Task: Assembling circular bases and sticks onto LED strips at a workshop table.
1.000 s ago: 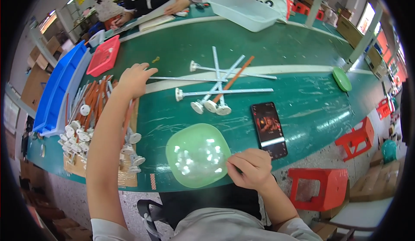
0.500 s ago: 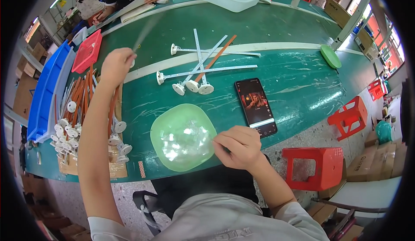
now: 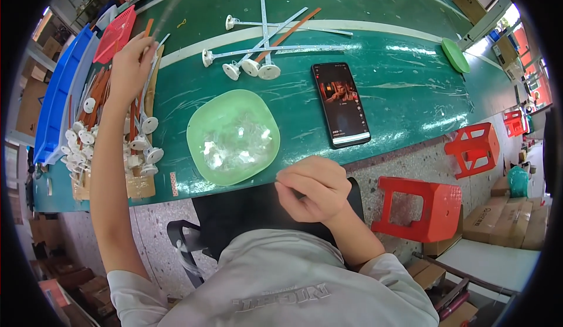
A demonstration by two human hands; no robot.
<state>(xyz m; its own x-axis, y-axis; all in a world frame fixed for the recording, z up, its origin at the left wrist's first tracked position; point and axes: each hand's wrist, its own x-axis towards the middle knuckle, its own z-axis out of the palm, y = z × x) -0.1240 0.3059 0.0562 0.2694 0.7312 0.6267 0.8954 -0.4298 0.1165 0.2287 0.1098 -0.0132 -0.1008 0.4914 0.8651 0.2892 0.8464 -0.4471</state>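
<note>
My left hand (image 3: 134, 63) is closed, its fingertips on a thin strip (image 3: 175, 6) that slants up from them, blurred by motion. It is over the far end of a pile of white and orange-brown strips with white round bases (image 3: 85, 136). My right hand (image 3: 315, 187) has its fingers curled in a pinch in front of the table's near edge; whatever lies between them is hidden. Left of it, a green bowl (image 3: 267, 119) contains shiny clear small pieces (image 3: 237, 148). Beyond the bowl, several similar strips with round bases (image 3: 268, 71) lie crossed.
A phone (image 3: 340, 107) with its screen lit lies right of the bowl. A red basket (image 3: 115, 34) and a long blue tray (image 3: 61, 95) are at the left, a green dish (image 3: 455, 56) at the far right. Red stools (image 3: 419, 207) stand beyond the table's right edge.
The view has tilted, so the table sits higher in the picture. My left hand has come nearer along the pile with the strip. My right hand has drawn back from the bowl's rim.
</note>
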